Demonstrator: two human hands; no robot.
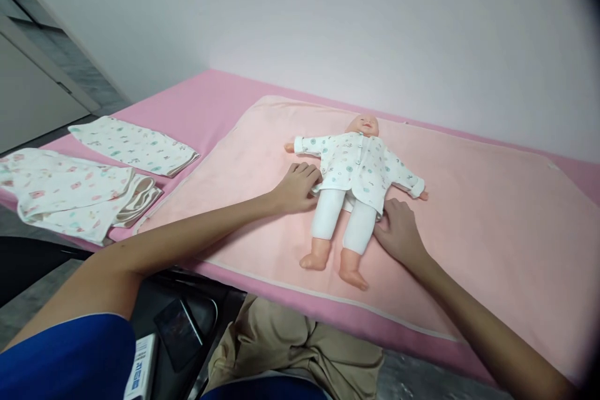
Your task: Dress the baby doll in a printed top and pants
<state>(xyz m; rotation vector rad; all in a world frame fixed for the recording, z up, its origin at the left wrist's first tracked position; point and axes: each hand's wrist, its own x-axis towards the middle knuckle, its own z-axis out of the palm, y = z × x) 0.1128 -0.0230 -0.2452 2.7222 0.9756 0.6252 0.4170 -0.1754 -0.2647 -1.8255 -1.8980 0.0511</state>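
A baby doll (329,212) lies on its back on the peach mat, arms spread and bare feet pointing towards me. It wears a white printed jacket (351,162) fastened down the front, with the sleeve ends turned back; its legs are plain white. My left hand (298,187) rests beside the doll's hip, fingers curled closed at the jacket's lower left edge. On the other side, my right hand (400,230) has its fingers bent closed on the jacket's lower right edge, next to the thigh. The fingertips of both hands are partly hidden by cloth.
Folded printed baby clothes (70,184) and another printed cloth (135,145) lie at the left on the pink bed (197,97). The peach mat (492,219) spreads beneath the doll. A white wall (351,25) rises behind. Below left, a black chair holds a phone (179,332) and a white box (142,365).
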